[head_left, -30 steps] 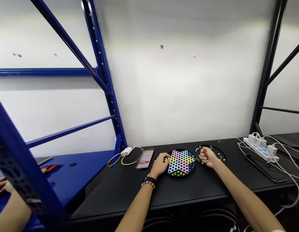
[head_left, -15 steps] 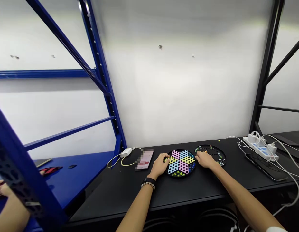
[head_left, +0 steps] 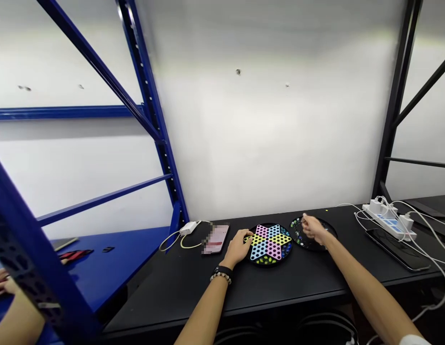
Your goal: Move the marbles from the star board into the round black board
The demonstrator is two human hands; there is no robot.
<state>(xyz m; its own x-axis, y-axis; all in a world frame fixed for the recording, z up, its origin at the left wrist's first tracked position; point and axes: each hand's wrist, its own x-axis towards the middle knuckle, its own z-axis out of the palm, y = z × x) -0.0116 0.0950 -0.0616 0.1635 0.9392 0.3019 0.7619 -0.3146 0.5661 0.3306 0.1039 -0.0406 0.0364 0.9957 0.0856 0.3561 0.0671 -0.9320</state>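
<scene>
Round black Chinese checkers board (head_left: 268, 263), printed with a six-pointed star in pink, yellow and blue, lies just beyond the left hand (head_left: 236, 249), whose loosely curled fingertips (head_left: 248, 238) rest on its left edge, nothing seen held. It looks light and stiff, best taken by the rim; being round, it has no long axis, and the star's points fan outward. Right of that hand, the right hand (head_left: 313, 230) hangs with fingers drawn narrow over a round black tray (head_left: 306, 246) of small glossy marbles (head_left: 297, 235), which would roll easily; whether it pinches one cannot be told.
</scene>
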